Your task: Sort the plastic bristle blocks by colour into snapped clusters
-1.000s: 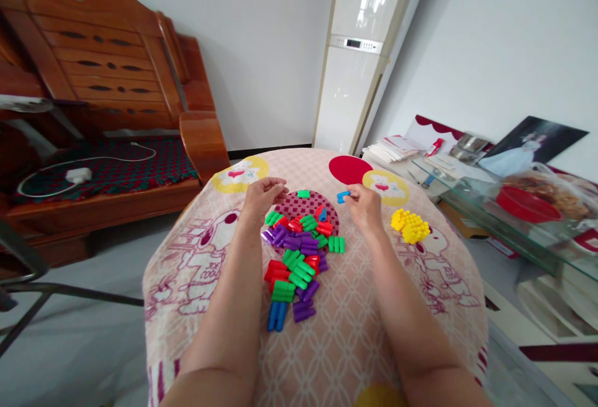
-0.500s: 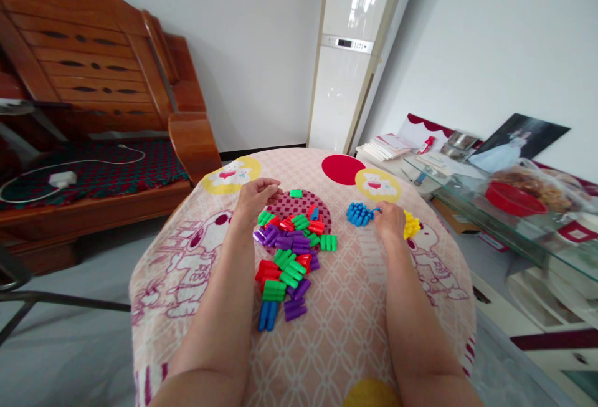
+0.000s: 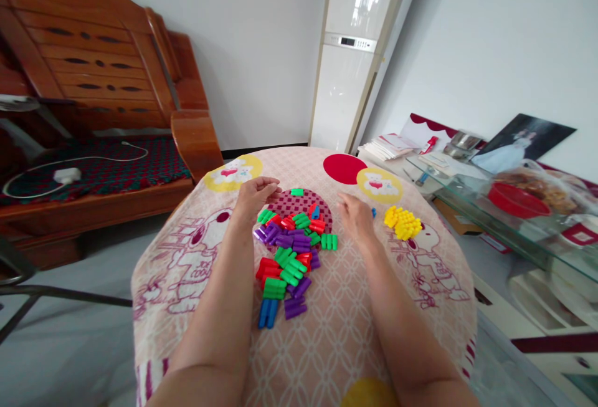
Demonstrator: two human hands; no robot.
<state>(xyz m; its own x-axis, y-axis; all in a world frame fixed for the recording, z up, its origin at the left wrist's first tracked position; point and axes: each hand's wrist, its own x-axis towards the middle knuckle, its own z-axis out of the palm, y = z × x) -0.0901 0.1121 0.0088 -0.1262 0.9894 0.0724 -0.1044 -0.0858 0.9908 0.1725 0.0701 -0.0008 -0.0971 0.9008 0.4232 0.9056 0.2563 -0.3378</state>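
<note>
My L hand [image 3: 256, 199], fingers parted, seemingly empty, is by the mixed blocks [image 3: 286, 256] on the desk [image 3: 341, 316], can't tell if my R hand [image 3: 357, 218] grips anything, & yellow blocks [image 3: 402, 223] sit apart, prob. so colours don't mix.
</note>
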